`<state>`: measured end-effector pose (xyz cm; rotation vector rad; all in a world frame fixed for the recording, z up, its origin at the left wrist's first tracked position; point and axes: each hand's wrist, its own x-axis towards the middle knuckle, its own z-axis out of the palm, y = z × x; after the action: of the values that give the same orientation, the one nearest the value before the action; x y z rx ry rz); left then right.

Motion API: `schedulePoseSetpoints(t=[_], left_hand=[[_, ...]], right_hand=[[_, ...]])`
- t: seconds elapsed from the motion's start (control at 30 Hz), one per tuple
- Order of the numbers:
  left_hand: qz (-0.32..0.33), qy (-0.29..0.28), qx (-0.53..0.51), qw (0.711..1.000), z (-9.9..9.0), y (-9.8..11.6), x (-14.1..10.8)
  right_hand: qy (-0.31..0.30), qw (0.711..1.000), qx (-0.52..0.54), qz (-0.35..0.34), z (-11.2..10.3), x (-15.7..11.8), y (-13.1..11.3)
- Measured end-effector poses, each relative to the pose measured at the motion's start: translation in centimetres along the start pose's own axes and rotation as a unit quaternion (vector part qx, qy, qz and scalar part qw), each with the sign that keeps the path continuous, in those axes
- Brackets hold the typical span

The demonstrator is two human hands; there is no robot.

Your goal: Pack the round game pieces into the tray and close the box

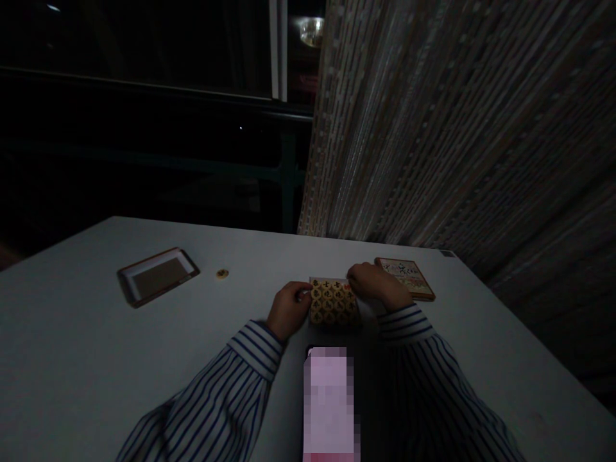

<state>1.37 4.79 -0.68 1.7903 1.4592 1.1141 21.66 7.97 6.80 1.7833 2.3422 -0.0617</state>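
Phone [330, 404]: nearest us, six o'clock, screen pixelated.
Xiangqi pieces [332, 305]: packed in rows at our clock's centre; we read 士 twice on top, one red character beside.
Left hand [289, 310]: nine o'clock, fingers curled at the pieces' edge; grip unclear to us.
Right hand [378, 282]: two o'clock, fingers bent at the corner; grip likewise unclear.
Calligraphy-printed box [408, 276]: half past two, brushwork illegible.

Very dim. White table [260, 250]; beyond its far edge, dark window [144, 45], pale frame [279, 51], round light [312, 32]. Striped curtain [399, 115] hangs behind far right corner.
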Motion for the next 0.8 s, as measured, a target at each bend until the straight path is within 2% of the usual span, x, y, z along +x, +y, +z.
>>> schedulePoseSetpoints(t=[0.47, 0.8], left_hand=[[0.001, 0.003, -0.012, 1.0, 0.34, -0.57, 0.1], [-0.004, -0.002, -0.02, 1.0, 0.35, -0.62, 0.17]], right_hand=[[-0.012, 1.0, 0.003, 0.018, 0.21, 0.32, -0.02], [-0.004, 1.0, 0.001, 0.003, 0.26, 0.26, 0.06]])
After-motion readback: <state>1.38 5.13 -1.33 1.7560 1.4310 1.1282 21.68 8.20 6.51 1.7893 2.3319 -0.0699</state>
